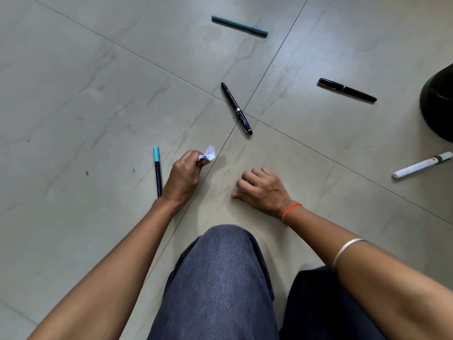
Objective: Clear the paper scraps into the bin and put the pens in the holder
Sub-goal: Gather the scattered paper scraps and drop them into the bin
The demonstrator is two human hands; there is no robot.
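1. Gripping a crumpled paper scrap [207,154], the left hand [183,175] was closed around it, the scrap sticking out past the fingertips, just above the tiled floor [73,106].
2. Right hand [262,190] sat just right of the left hand, fingers curled under, knuckles up, low over the floor; couldn't tell if it held anything.
3. Teal-capped dark pen [157,171] lay on the floor just left of the left hand, its lower end hidden by the wrist.
4. Black pen with silver band [236,108] lay beyond the left hand, across a tile joint.
5. Second black pen [346,90] lay further right of that.
6. Teal pen [239,26] lay farthest from the left hand, at the top.
7. White marker with green cap [422,164] lay far right.
8. Dark round container [438,104] sat at the right edge, cropped; contents not visible.
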